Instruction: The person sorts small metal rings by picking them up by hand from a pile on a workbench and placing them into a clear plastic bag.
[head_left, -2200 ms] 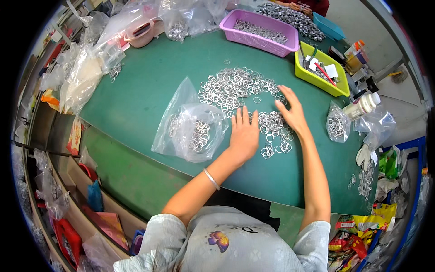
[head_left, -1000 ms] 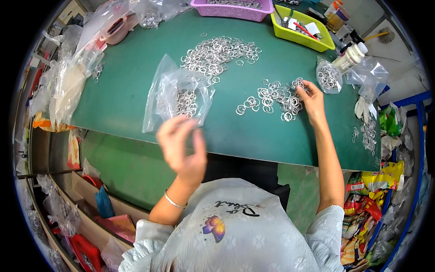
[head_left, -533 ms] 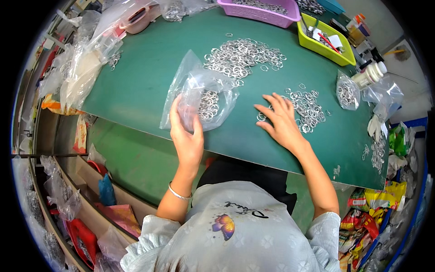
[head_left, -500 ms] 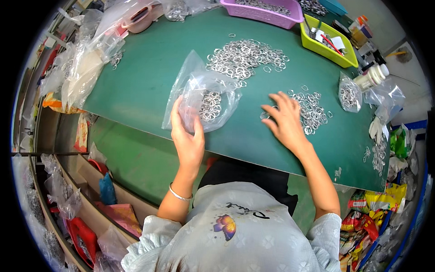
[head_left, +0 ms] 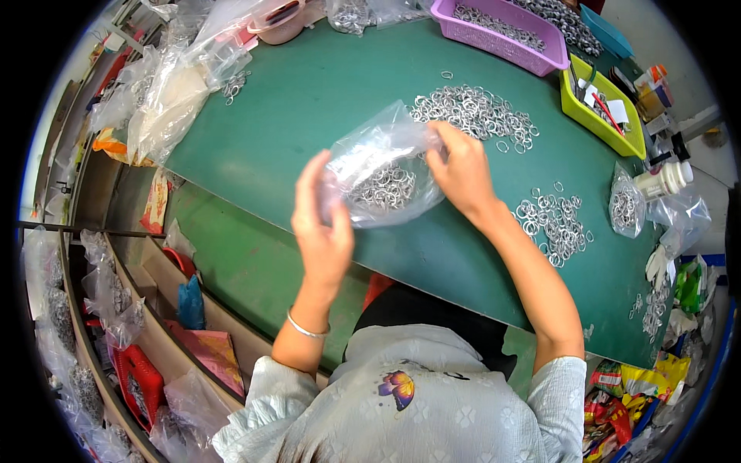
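Note:
A clear plastic bag (head_left: 374, 147) with silver metal rings (head_left: 384, 190) in it is between my two hands, at the near edge of the green table. My left hand (head_left: 320, 239) grips the bag's left side, thumb and fingers on the film. At the upper right of the bag, my right hand (head_left: 465, 171) pinches its rim with bent fingers; the fingertips are partly hidden by film. Just behind the bag lies a large spread of loose rings (head_left: 482, 112). A smaller heap of rings (head_left: 557, 220) lies right of my right forearm.
A purple basket (head_left: 502, 42) of rings and a yellow-green basket (head_left: 579, 108) with tools stand at the back right. A small filled bag (head_left: 625, 202) and a white bottle (head_left: 665, 179) are at the right edge. Plastic bags (head_left: 177, 92) crowd the left end; divided bins (head_left: 208, 309) stand at lower left.
My right hand has moved left from beside the small ring heap to the bag's rim. The bag has tilted and its mouth is spread between both hands. The whole view has shifted slightly.

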Available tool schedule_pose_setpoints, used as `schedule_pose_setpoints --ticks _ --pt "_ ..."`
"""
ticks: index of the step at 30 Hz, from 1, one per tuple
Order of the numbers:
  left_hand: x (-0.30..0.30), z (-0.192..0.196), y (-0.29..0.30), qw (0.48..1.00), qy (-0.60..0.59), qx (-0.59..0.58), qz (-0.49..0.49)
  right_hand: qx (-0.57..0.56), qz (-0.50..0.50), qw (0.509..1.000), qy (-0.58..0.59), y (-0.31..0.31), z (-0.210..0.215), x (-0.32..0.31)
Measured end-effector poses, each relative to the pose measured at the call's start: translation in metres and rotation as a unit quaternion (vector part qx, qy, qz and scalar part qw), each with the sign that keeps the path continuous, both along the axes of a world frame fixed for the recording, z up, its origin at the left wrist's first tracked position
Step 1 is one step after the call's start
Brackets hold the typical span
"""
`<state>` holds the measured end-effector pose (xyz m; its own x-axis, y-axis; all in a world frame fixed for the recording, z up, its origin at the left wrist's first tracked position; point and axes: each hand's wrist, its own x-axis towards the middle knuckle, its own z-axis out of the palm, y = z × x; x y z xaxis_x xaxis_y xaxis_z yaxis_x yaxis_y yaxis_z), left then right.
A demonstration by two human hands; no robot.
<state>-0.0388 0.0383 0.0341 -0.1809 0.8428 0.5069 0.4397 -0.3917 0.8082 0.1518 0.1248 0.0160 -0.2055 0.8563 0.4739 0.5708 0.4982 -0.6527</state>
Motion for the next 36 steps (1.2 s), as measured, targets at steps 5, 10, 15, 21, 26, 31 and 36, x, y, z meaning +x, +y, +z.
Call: schedule_pose_setpoints --ticks 5,10,15,21,26,31,36 --pt "-0.025 0.048 0.028 0.989 -0.065 0.089 0.098 0.026 0.005 0.979 0.2 0.017 0.051 -0.044" --pt "-0.036 0.045 0.019 0.993 -0.025 0.058 0.097 -0.038 0.033 0.971 0.235 0.023 0.041 -0.058" --pt "-0.036 0.009 -0.007 0.974 0.179 -0.123 0.067 -0.073 0.076 0.99 0.098 0.017 -0.004 -0.045" --pt "-0.025 0.036 0.006 0.981 0.153 -0.087 0.087 0.116 -0.047 0.992 0.034 0.0 0.016 -0.055" --pt "-0.032 0.03 0.018 0.984 0.132 -0.085 0.08 0.148 0.165 0.975 -0.001 -0.042 0.0 -0.064" --pt "-0.036 0.03 0.027 0.986 0.082 -0.087 0.119 0.072 0.256 0.932 -0.247 -0.036 -0.024 -0.059" --pt "-0.031 0.032 0.035 0.972 0.211 0.043 0.093 0.105 0.23 0.929 -0.269 -0.039 -0.007 -0.05"
